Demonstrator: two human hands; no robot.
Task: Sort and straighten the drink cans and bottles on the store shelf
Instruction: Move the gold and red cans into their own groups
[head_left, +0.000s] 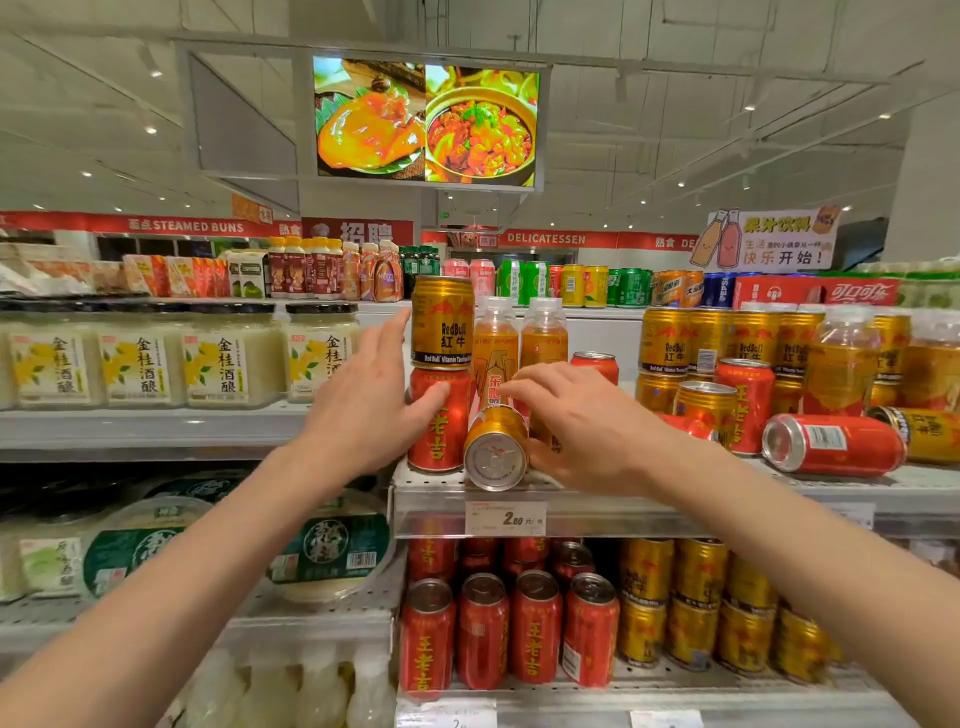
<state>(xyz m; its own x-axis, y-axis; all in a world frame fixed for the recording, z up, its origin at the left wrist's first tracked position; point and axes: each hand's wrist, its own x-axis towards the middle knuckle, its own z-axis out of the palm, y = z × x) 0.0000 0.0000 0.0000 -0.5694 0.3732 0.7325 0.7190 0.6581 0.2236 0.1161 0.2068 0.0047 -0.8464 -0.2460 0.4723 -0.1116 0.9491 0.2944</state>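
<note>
The left hand (363, 395) is spread open, thumb against the upright red can (437, 421), gripping nothing. The right hand (582, 426) curls loosely over the toppled gold can (496, 449) at the near shelf edge (597, 506); whether it grips is unclear. A nudge could roll that can off, or tip the gold can stacked above (442, 322).
</note>
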